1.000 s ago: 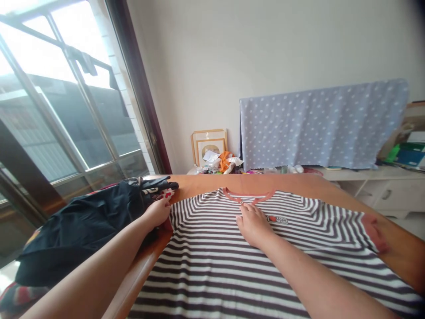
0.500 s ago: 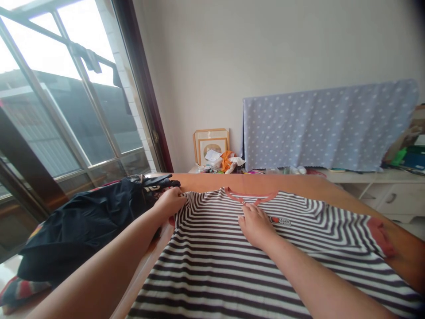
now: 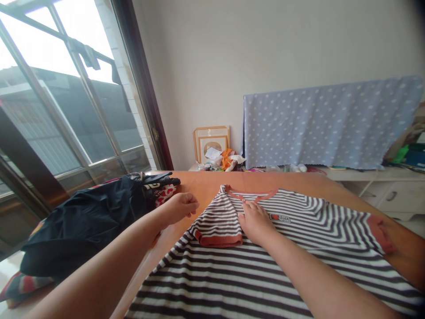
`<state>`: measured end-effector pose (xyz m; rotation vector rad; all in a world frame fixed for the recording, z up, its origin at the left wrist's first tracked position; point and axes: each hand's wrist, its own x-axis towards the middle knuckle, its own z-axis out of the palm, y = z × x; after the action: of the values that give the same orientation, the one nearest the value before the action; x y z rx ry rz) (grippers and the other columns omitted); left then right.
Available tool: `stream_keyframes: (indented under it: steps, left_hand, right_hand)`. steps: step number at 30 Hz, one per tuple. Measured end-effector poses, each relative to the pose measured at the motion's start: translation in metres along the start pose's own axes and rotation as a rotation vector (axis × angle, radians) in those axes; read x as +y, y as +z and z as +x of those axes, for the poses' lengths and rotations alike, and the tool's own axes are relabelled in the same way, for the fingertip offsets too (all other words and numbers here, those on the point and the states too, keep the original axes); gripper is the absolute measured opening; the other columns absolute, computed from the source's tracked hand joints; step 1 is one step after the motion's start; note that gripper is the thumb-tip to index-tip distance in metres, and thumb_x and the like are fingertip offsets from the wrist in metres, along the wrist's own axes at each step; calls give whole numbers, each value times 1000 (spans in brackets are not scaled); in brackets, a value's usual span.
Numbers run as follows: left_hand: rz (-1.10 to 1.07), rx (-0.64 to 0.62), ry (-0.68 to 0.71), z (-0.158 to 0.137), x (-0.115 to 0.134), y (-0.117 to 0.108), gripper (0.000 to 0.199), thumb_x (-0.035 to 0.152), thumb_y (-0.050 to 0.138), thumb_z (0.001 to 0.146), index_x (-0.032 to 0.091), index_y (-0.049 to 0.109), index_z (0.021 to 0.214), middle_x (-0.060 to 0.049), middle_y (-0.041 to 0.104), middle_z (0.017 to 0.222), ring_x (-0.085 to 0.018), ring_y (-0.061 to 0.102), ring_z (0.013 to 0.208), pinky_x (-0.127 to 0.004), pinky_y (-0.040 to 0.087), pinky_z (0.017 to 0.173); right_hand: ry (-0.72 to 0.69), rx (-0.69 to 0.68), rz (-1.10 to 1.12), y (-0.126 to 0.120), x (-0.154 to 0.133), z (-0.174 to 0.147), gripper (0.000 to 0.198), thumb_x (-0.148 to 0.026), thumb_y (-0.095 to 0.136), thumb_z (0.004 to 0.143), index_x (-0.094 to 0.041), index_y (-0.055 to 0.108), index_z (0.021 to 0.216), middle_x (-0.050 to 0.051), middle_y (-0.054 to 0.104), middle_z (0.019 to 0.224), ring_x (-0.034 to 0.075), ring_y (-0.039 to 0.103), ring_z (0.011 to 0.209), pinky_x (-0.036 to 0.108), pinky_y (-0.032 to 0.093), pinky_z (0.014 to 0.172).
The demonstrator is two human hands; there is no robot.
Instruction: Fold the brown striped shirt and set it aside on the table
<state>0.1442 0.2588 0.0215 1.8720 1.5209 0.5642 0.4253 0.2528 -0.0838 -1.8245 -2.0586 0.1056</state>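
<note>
A black-and-white striped short-sleeved shirt (image 3: 212, 270) with brick-red trim lies spread on the wooden table, its collar at the far end. Its left-side sleeve (image 3: 219, 221) is folded inward over the body, with the red cuff lying across the stripes. My left hand (image 3: 182, 207) is just off the shirt's folded left edge, above the table, fingers curled in and nothing visible in them. Lying on the shirt just below the neckline, my right hand (image 3: 255, 221) presses the fabric by the buttons, thumb beside the folded sleeve. The other sleeve (image 3: 380, 232) stretches out to the right.
A heap of dark clothes (image 3: 89, 226) sits left of the shirt. Behind the wooden table (image 3: 202, 184) are picture frames (image 3: 211, 137) and loose odds and ends. A blue dotted cloth (image 3: 325, 124) hangs above a white cabinet (image 3: 392, 195) at the right. A window fills the left.
The left-side sleeve has been folded inward onto the shirt. My left hand has let go of it and moved slightly right and down. My right hand stays in place.
</note>
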Motion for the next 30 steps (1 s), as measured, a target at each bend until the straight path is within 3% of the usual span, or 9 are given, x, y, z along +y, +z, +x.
stream_keyframes:
  steps: [4,7,11,16,22,30]
  left_hand:
    - [63,-155,120,-13,1,8,36,53,63,83,19,69,92,-3,71,88,-18,65,82,-28,48,71]
    - [159,-230,148,-23,7,18,37,54,65,81,21,69,97,-2,71,90,-19,64,82,-28,47,71]
    - [393,-272,237,-34,15,28,39,51,75,71,24,70,99,-2,68,95,-19,60,81,-27,44,68]
    - [488,-235,275,-33,14,38,32,43,74,68,24,68,94,-3,65,95,-19,57,80,-26,41,64]
    - [444,-260,281,-26,7,43,13,31,64,73,23,67,82,0,65,82,-17,56,74,-25,39,63]
    - [194,-272,209,-29,9,37,20,37,60,80,22,71,86,1,69,82,-17,60,77,-25,44,68]
  right_hand:
    - [2,-10,4,-1,0,-1,51,-36,41,97,-13,53,141,13,47,152,29,36,142,40,22,118]
    - [-3,3,5,-2,-1,-1,51,-36,41,97,-13,53,141,14,48,151,28,37,141,39,22,118]
    - [-5,16,1,-4,-3,-2,51,-35,42,96,-13,53,141,14,50,149,28,39,139,39,23,117]
    - [6,2,-3,-6,-5,-2,52,-35,42,96,-12,53,141,14,49,150,29,39,139,40,24,116]
    - [2,27,0,-8,-6,-3,49,-35,41,97,-12,56,137,14,53,147,28,42,136,39,27,114]
    - [-7,22,2,-8,-5,-2,48,-35,42,96,-12,57,136,14,52,147,28,41,137,39,24,116]
